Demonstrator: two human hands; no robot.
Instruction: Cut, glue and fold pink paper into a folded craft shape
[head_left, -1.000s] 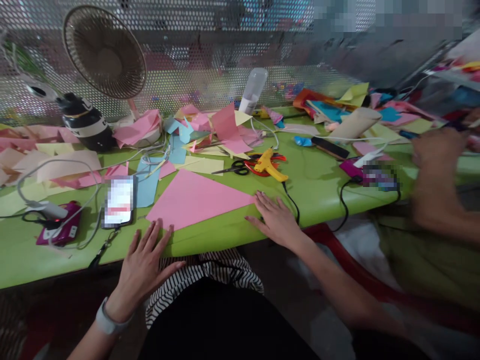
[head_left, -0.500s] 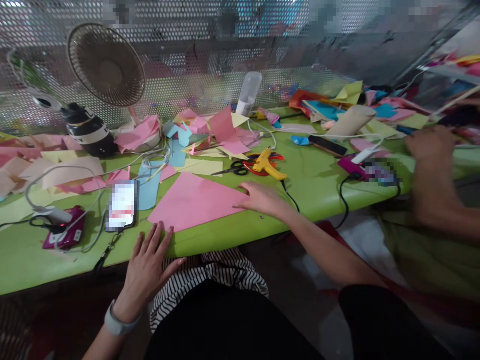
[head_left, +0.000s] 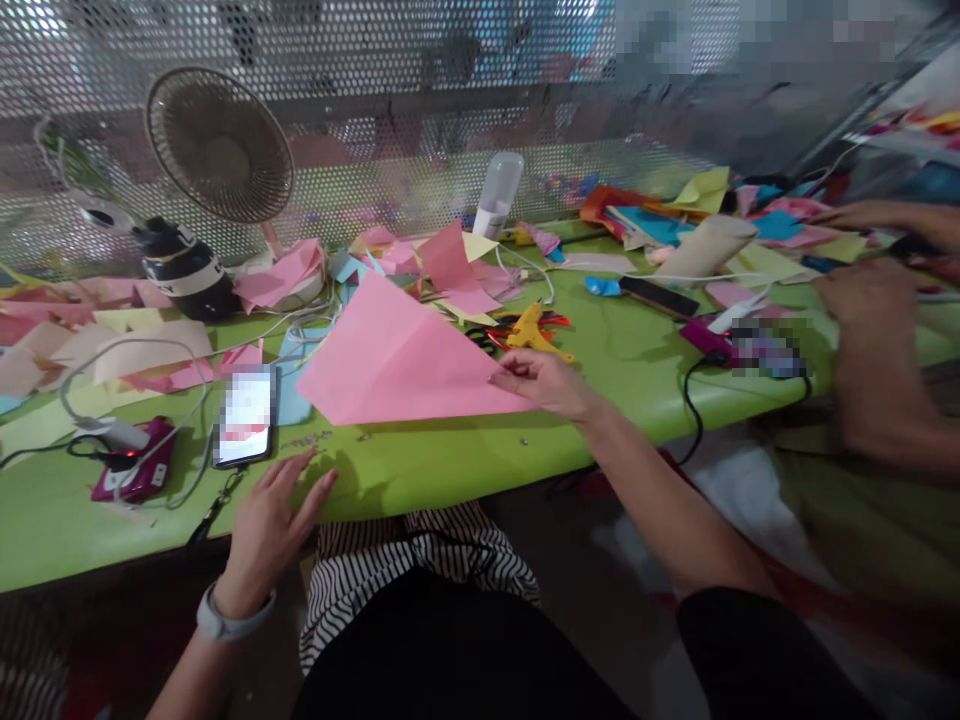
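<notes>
A pink sheet of paper [head_left: 405, 360] is raised off the green table, tilted, with a faint crease across it. My right hand [head_left: 544, 382] pinches its right corner between thumb and fingers. Near the table's front edge, my left hand [head_left: 277, 515] has its fingers apart and holds nothing; it is below the paper's left end and apart from it. Behind the paper's right side lie a yellow glue gun [head_left: 531, 328] and dark-handled scissors [head_left: 484, 340], the scissors partly covered by the sheet. A phone with a lit screen [head_left: 246, 412] rests left of the paper.
Cables run from purple power strips [head_left: 139, 462] on the left and right. A fan [head_left: 221, 150], a black jar [head_left: 184, 270] and coloured paper scraps [head_left: 277, 275] line the back. At the right, another person's forearm [head_left: 874, 370] rests on the green table [head_left: 450, 465].
The pink paper has been lifted off the table and its far corner has risen. My right hand has moved right, holding the corner. My left hand has come off the paper, leftward.
</notes>
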